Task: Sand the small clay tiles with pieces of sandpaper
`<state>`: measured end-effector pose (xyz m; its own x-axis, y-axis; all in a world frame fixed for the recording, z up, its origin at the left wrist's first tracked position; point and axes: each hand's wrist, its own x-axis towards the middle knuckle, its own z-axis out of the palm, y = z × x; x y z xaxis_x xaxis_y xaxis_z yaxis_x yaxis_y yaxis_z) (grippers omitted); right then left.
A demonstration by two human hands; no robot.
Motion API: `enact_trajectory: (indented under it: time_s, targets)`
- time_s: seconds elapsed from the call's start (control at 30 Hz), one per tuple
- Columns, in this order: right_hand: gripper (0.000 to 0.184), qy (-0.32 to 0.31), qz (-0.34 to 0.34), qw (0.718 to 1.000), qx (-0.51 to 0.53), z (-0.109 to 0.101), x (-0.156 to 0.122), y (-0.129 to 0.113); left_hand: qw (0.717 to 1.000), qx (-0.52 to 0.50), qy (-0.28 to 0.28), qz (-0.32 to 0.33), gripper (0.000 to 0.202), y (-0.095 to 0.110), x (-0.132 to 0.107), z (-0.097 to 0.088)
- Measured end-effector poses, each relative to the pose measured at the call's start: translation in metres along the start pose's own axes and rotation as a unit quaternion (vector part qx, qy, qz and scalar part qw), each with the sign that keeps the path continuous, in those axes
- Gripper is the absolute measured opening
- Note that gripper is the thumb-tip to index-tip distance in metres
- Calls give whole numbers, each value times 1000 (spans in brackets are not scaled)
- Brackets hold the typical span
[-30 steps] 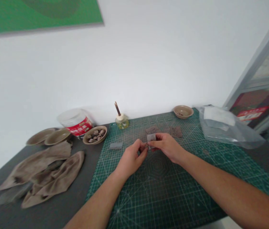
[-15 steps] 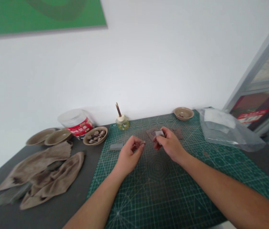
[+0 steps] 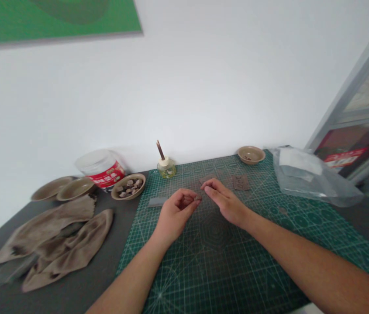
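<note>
Bowls, 4 in all, stand on the dark table (image 3: 7, 231). At the left, 2 empty-looking tan bowls (image 3: 51, 188) (image 3: 75, 189) sit side by side, and just right of them a third tan bowl (image 3: 128, 186) is heaped with small brown-and-grey lumps. The fourth tan bowl (image 3: 250, 154), at the far edge of the green cutting mat (image 3: 236, 266), holds a few dark bits. Behind them stand 1 plastic tub (image 3: 101, 168) with a red label, its contents hidden, and 1 glass jar (image 3: 166, 169) with 1 thin brown stick upright in it. 2 crumpled brown cloths (image 3: 42, 226) (image 3: 73, 248) lie at near left, and 1 clear plastic bag (image 3: 312, 179) lies at right.

On the mat lie 1 grey strip (image 3: 157, 201) and 2 flat brown pieces (image 3: 208, 179) (image 3: 241, 182). The left hand (image 3: 177, 213) is curled, pinching 1 small dark piece (image 3: 198, 198) at its fingertips. The right hand (image 3: 225, 203) is open, its straight fingers just beside that piece.
</note>
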<state>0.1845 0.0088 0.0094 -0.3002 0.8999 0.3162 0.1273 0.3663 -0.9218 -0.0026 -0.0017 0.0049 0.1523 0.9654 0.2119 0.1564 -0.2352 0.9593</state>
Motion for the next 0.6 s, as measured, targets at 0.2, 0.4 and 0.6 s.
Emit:
enact_trajectory:
  time_s: [0.2,0.4,0.6]
  targets:
    - [19,-14,-4,999,34,12,-2,10,1000,-10,-3,9,12,4,-4,2]
    - [19,-14,16,998,53,14,-3,11,1000,20,5,12,9,5,-7,2]
    - [18,-16,-3,998,67,4,-2,10,996,75,6,38,13,2,-10,-1]
